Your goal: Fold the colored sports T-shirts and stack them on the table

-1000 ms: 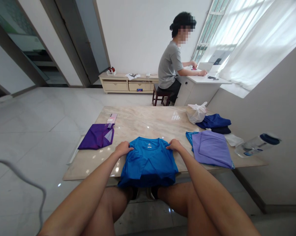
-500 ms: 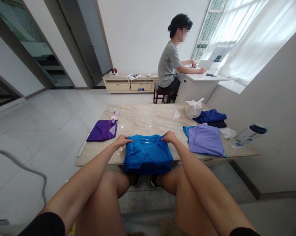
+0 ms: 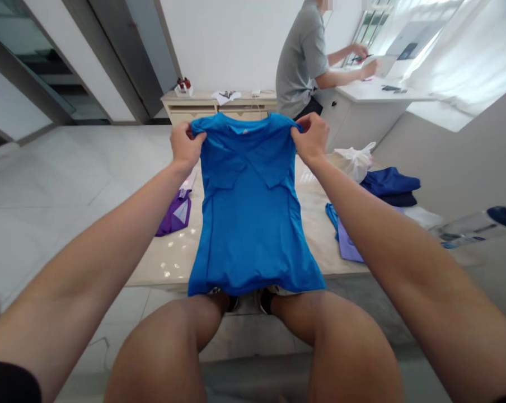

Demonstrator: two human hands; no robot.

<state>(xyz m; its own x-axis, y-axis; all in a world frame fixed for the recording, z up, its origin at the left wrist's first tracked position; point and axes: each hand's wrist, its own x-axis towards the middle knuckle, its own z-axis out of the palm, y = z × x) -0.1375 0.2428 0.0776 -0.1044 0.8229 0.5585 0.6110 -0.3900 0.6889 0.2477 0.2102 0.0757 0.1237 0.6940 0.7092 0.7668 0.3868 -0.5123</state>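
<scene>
A blue T-shirt [image 3: 251, 224] hangs stretched between my two hands, neckline at the top and hem down by my knees. My left hand [image 3: 186, 144] pinches its left shoulder; my right hand [image 3: 312, 137] grips the right shoulder. Its sleeves lie folded inward across the chest. Behind the shirt is the marble-look table [image 3: 164, 266], much of it hidden. A purple folded garment [image 3: 175, 215] lies on the table at the left, partly covered by my forearm and the shirt. On the right, a lilac folded garment [image 3: 348, 243] shows past my right forearm.
Dark blue folded clothes [image 3: 389, 184] and a white plastic bag [image 3: 356, 159] are at the table's right rear. A clear water bottle [image 3: 471, 228] stands at the far right. Beyond, a person in a grey shirt [image 3: 299, 61] sits at a white desk [image 3: 373, 92]. A low cabinet [image 3: 188, 103] is against the wall.
Both hands have risen, lifting the blue T-shirt by its shoulders so it has unrolled downward to full length. The view has shifted, and the seated person's hands have moved a little.
</scene>
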